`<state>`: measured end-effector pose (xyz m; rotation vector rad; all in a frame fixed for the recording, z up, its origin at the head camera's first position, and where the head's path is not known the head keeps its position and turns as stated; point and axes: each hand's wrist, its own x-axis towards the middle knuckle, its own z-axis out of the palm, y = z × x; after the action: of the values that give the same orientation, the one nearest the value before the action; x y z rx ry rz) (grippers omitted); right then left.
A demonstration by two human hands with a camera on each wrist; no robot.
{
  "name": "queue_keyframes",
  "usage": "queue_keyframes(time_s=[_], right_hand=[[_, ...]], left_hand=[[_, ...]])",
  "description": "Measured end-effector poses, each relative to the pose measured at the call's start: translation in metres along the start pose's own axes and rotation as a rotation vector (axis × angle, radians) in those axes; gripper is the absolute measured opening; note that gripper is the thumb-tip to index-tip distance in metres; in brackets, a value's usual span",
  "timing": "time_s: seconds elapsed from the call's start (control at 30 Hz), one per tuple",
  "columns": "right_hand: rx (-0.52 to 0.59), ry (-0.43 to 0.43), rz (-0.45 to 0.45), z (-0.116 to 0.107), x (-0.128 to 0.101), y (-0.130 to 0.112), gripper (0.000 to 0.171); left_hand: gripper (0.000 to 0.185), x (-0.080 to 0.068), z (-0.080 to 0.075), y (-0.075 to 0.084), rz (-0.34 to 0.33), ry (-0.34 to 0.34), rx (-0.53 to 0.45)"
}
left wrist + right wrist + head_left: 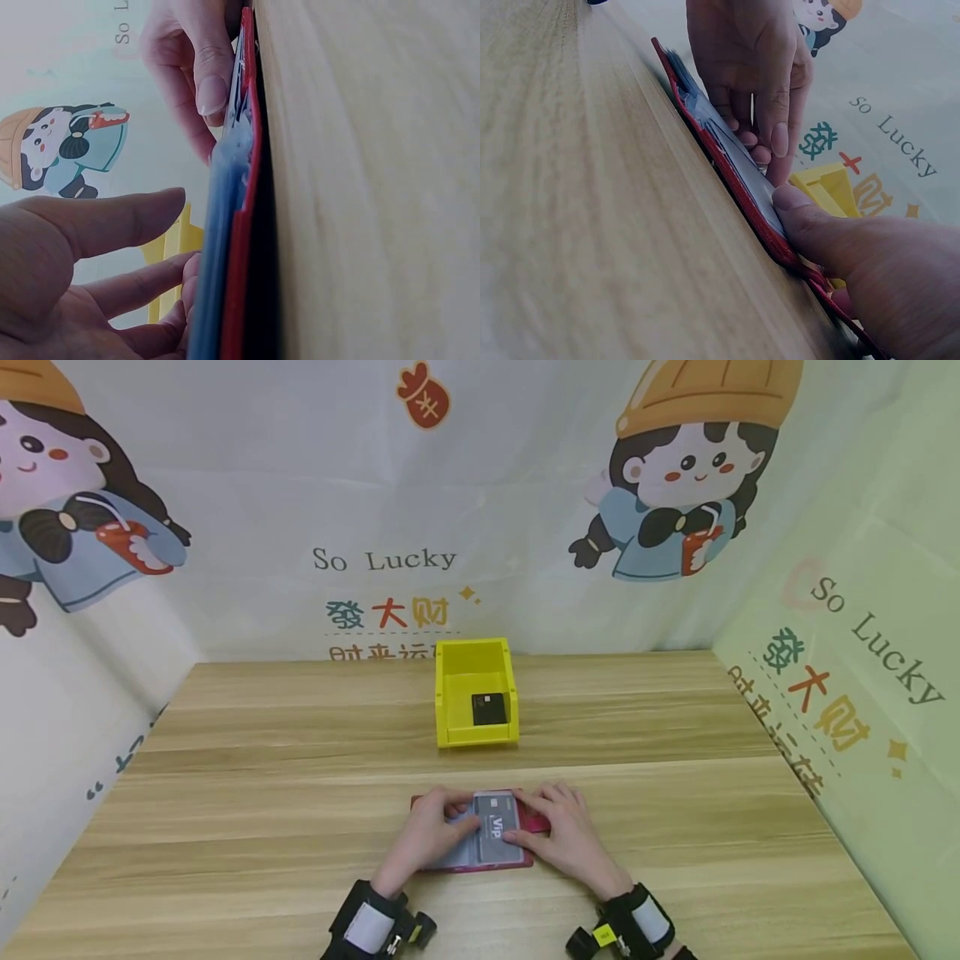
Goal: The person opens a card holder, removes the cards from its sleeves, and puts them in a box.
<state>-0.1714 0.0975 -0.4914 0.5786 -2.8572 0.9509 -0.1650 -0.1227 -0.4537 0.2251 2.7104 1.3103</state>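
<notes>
A person's two hands work at a red card holder (472, 847) lying open and flat near the front edge of a wooden desk (262, 793), about midway along it. The left hand (429, 831) rests on the holder's left half, fingers fairly straight and pressing on the clear plastic sleeves (225, 225); the left-wrist view shows its thumb held apart above them. The right hand (561, 827) lies over the holder's right side, thumb tip pressed on a grey card marked "Vip" (497, 827) that sits in the middle of the sleeves. Whether the right fingers also pinch the card from beneath cannot be told. Both wrists wear black strapped camera mounts. Farther back, near the middle of the desk, stands a yellow bin (476, 656) with a black card (488, 709) lying inside it. Printed cartoon backdrops reading "So Lucky" enclose the desk on three sides.
</notes>
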Motion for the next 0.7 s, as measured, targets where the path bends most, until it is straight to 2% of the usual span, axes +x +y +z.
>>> queue_keyframes(time_s=[0.33, 0.7], right_hand=[[-0.006, 0.017, -0.026, 0.0008, 0.0013, 0.0011, 0.06], [-0.005, 0.007, -0.027, 0.0015, 0.0, 0.0012, 0.059]], left_hand=[[0.031, 0.0015, -0.0021, 0.001, -0.052, -0.018, -0.052], [0.024, -0.001, -0.0029, 0.0015, -0.055, -0.008, -0.078]])
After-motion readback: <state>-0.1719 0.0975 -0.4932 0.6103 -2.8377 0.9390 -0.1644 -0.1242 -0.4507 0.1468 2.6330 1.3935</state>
